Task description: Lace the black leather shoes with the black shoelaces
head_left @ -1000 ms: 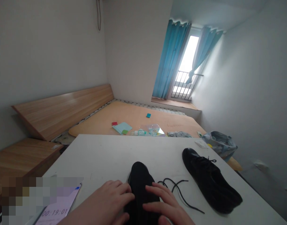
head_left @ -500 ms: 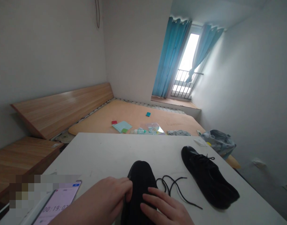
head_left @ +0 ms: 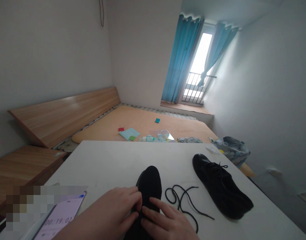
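The left hand (head_left: 110, 213) curls and the right hand (head_left: 168, 223) spreads on a black shoe (head_left: 149, 183), likely light and pliable, best held at its sole.

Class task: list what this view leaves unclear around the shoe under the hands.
Head view:
Black shoe: lower part hidden by left hand and right hand, cut off by bottom edge.
Phone: lower end cut off; pixelated patch covers its left.
Clear packets on the mattress: too small to read.
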The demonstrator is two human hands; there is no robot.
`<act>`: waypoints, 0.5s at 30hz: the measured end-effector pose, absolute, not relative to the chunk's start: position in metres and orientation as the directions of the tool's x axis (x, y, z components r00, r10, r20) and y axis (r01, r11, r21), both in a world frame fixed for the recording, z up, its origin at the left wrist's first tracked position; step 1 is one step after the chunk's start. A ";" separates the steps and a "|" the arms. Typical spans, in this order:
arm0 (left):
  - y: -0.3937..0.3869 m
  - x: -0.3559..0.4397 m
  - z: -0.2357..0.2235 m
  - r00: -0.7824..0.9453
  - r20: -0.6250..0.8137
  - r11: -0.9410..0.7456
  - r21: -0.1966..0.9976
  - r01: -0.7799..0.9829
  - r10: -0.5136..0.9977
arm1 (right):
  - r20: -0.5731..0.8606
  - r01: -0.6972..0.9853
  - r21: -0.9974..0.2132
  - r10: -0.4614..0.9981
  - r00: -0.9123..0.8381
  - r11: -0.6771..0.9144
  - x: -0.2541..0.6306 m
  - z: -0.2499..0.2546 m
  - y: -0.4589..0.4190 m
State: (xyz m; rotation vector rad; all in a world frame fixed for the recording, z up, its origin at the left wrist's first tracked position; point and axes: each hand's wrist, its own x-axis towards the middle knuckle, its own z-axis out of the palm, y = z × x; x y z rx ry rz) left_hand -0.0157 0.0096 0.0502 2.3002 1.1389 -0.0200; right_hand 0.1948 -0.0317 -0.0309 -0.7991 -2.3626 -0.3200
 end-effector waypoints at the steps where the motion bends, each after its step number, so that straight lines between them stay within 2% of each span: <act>1: 0.009 -0.015 0.049 0.638 -0.258 -0.476 0.482 0.736 0.725 | 0.584 0.620 0.056 0.478 -0.656 0.783 0.201 -0.029 -0.034; 3: 0.008 -0.013 0.048 0.644 -0.269 -0.476 0.487 0.732 0.716 | 0.466 0.634 0.065 0.538 -0.702 0.771 0.220 -0.026 -0.040; 5: 0.008 -0.012 0.047 0.654 -0.281 -0.484 0.487 0.727 0.702 | 0.326 0.721 -0.012 0.684 -0.652 0.693 0.246 -0.027 -0.045; 6: 0.008 -0.010 0.047 0.661 -0.281 -0.495 0.480 0.725 0.696 | 0.246 0.804 -0.066 0.790 -0.561 0.591 0.258 -0.030 -0.047; 8: 0.007 -0.008 0.046 0.666 -0.278 -0.516 0.454 0.726 0.693 | 0.064 0.954 -0.128 0.962 -0.266 0.273 0.279 -0.043 -0.049; 9: 0.007 -0.007 0.045 0.664 -0.279 -0.522 0.440 0.731 0.694 | -0.028 0.985 -0.130 0.993 -0.119 0.114 0.285 -0.052 -0.049; 11: 0.006 -0.005 0.044 0.656 -0.288 -0.524 0.419 0.741 0.697 | -0.173 0.990 -0.119 0.984 0.049 -0.070 0.288 -0.068 -0.047; 13: 0.005 -0.004 0.043 0.655 -0.289 -0.529 0.408 0.744 0.698 | -0.224 0.986 -0.134 0.972 0.072 -0.104 0.283 -0.082 -0.043; 15: 0.005 -0.004 0.042 0.657 -0.281 -0.535 0.403 0.743 0.700 | -0.174 0.980 -0.183 0.984 0.047 -0.079 0.275 -0.090 -0.040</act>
